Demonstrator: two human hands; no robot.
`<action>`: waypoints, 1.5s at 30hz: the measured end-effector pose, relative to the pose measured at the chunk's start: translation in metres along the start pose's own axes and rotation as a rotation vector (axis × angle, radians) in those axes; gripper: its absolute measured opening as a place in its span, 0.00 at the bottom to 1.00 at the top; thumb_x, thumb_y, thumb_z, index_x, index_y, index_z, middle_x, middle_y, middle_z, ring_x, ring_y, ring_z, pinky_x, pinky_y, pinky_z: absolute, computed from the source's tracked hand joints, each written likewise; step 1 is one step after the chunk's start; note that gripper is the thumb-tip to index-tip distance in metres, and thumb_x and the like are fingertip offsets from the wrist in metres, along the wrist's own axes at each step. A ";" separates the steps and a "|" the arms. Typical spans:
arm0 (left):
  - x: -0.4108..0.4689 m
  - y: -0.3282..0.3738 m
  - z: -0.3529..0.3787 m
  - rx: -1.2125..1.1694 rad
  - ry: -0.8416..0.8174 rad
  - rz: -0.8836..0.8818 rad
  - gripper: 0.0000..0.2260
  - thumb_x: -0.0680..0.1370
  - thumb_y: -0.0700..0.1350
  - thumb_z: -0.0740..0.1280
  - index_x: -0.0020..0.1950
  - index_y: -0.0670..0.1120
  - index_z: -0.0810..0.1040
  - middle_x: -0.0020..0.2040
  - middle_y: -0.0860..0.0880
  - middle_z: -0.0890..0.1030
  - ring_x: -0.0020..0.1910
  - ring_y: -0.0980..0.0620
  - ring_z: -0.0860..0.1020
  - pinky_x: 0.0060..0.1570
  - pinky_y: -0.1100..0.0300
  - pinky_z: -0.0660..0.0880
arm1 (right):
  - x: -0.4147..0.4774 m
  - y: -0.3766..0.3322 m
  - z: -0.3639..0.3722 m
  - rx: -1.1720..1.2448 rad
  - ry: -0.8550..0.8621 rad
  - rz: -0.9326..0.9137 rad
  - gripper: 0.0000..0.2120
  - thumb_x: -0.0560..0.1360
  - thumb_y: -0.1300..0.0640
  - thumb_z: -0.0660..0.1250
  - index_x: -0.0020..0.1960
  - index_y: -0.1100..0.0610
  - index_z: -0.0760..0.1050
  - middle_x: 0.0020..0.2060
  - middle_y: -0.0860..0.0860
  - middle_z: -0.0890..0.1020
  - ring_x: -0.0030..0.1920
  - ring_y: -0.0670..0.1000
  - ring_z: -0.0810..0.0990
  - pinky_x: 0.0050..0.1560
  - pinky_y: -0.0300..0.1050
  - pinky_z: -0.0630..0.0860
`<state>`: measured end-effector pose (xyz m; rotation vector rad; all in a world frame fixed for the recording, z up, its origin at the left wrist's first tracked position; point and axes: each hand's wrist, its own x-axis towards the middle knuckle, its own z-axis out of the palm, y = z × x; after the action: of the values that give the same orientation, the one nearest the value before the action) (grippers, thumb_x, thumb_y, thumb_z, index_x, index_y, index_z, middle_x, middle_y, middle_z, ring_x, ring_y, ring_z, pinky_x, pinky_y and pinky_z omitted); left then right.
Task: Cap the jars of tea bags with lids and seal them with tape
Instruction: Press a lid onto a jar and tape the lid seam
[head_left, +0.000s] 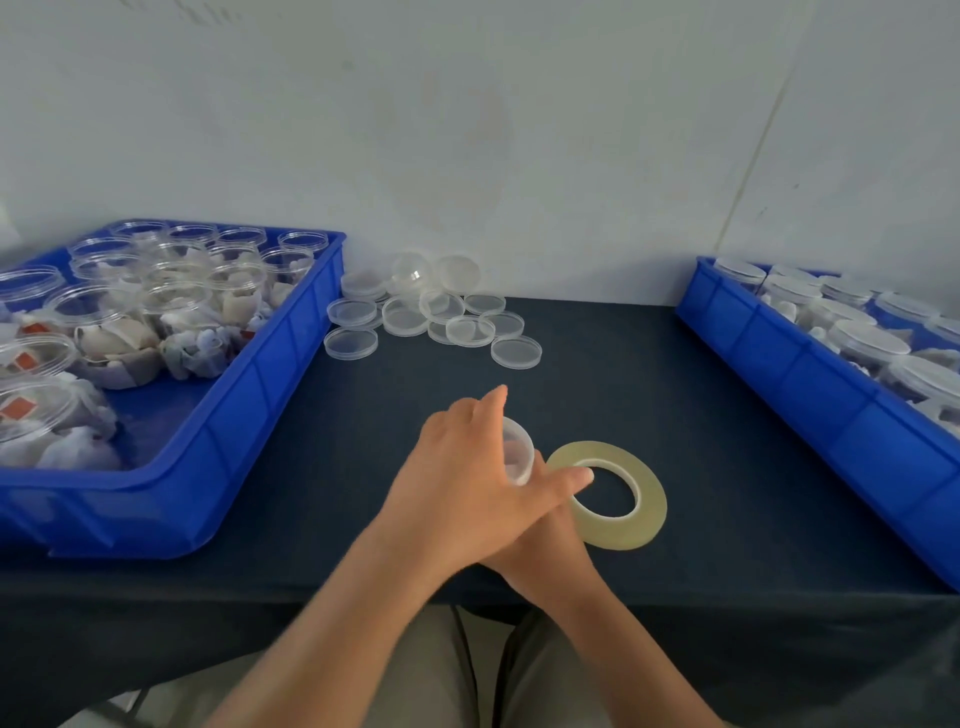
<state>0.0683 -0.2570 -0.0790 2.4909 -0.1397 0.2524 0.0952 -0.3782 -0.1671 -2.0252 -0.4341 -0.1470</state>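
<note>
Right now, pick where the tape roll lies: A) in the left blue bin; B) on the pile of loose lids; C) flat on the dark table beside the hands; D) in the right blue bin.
C: the tape roll lies flat on the dark table, right beside the left hand, which grips a small clear jar.

There's the flat yellowish tape roll (608, 493) on the dark cloth-covered table (675, 364). Just left of it, a small clear plastic jar (519, 449) in the left hand (467, 483). Behind the roll lie loose clear round lids (431, 312). Far left is a blue plastic crate (249, 415) of open jars, and far right a second blue plastic crate (810, 374) of capped jars.
</note>
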 end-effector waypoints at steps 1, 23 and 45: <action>0.003 0.005 0.006 0.028 0.047 -0.017 0.52 0.67 0.82 0.63 0.84 0.58 0.54 0.77 0.58 0.68 0.77 0.53 0.65 0.61 0.55 0.69 | 0.000 0.000 0.001 -0.009 0.008 -0.001 0.21 0.67 0.41 0.75 0.56 0.40 0.71 0.47 0.40 0.79 0.45 0.44 0.81 0.41 0.40 0.77; -0.004 -0.020 0.017 -0.226 0.248 0.045 0.48 0.64 0.75 0.74 0.79 0.69 0.56 0.73 0.67 0.66 0.69 0.66 0.68 0.59 0.62 0.70 | 0.001 -0.010 -0.008 0.111 0.009 -0.022 0.32 0.66 0.55 0.83 0.67 0.45 0.76 0.55 0.46 0.85 0.57 0.52 0.85 0.52 0.51 0.85; 0.016 -0.049 -0.003 -0.302 -0.013 0.166 0.41 0.65 0.64 0.77 0.75 0.67 0.65 0.65 0.66 0.78 0.66 0.65 0.75 0.61 0.65 0.74 | -0.006 -0.018 -0.014 0.146 -0.112 0.066 0.51 0.67 0.44 0.84 0.82 0.47 0.60 0.79 0.47 0.69 0.80 0.47 0.67 0.76 0.54 0.72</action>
<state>0.0911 -0.2169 -0.1014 2.1832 -0.3641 0.2630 0.0839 -0.3844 -0.1467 -1.9074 -0.4355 0.0380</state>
